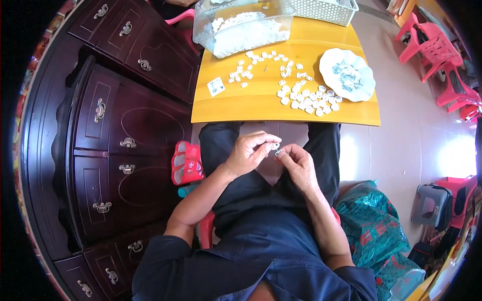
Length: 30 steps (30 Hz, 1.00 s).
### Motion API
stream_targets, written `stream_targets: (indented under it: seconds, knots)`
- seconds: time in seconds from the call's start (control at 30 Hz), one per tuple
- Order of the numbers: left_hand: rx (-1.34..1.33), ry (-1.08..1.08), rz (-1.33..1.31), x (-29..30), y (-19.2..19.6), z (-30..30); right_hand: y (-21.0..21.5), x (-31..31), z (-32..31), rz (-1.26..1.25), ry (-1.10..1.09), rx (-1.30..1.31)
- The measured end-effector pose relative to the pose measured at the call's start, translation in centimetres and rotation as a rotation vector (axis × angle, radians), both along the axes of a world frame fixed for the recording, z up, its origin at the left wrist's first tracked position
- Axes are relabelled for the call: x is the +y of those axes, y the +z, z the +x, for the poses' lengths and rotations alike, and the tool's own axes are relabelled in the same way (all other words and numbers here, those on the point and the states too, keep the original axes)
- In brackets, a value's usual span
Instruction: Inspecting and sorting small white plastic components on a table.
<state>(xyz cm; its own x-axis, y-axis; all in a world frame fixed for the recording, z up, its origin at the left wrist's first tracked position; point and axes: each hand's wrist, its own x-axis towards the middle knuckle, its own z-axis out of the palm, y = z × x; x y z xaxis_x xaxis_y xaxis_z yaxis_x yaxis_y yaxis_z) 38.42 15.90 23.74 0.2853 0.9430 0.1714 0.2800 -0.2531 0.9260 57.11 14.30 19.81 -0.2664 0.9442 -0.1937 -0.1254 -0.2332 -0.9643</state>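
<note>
The person is sitting with both hands meeting over the lap, just below the middle of the frame. The left hand [248,153] is curling its fingers and pinching a small white piece [276,146] between thumb and fingertips. The right hand [297,164] is closing on the same piece from the other side, its fingertips touching it just beside the left thumb. What the piece is exactly is too small to tell; a thin bit seems to be sticking out below it.

Above the hands, in the upper middle of the frame, a yellow wooden bench [261,103] is carrying more small white pieces. One loose scatter [261,64] is lying toward its far centre, and a tighter heap [307,98] is lying nearer the right, just beside a round white plate with a blue pattern [347,74]. A small printed card [216,86] is lying near the left edge. At the far edge a clear plastic tub [243,27] is holding a mass of white pieces, and a white mesh basket [326,9] is standing next to it.

A dark carved wooden cabinet [115,125] is filling the left of the frame. A red bag [187,163] is sitting beside the person's left knee, and a green patterned sack [374,220] is lying at the lower right. Pink plastic chairs [434,50] are standing at the upper right.
</note>
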Motion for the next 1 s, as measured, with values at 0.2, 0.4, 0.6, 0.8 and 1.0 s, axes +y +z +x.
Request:
stream_targets:
  seconds: [0.2, 0.4, 0.6, 0.8, 1.0]
  knots:
    - [0.011, -0.004, 0.018, 0.02, -0.29, -0.13, 0.03, -0.1, -0.09, -0.013, -0.011, -0.004]
    - [-0.011, 0.004, -0.022, 0.07, -0.15, -0.06, 0.0, -0.06, -0.03, -0.017, -0.011, 0.001]
    - [-0.02, -0.009, -0.013, 0.09, -0.4, -0.23, 0.02, -0.08, -0.04, -0.02, -0.01, 0.002]
    - [0.02, -0.049, -0.027, 0.2, -0.37, -0.44, -0.28, -0.02, 0.04, -0.026, -0.001, 0.003]
    - [0.018, -0.035, -0.056, 0.17, -0.47, -0.3, -0.39, -0.01, 0.01, -0.01, -0.003, -0.007]
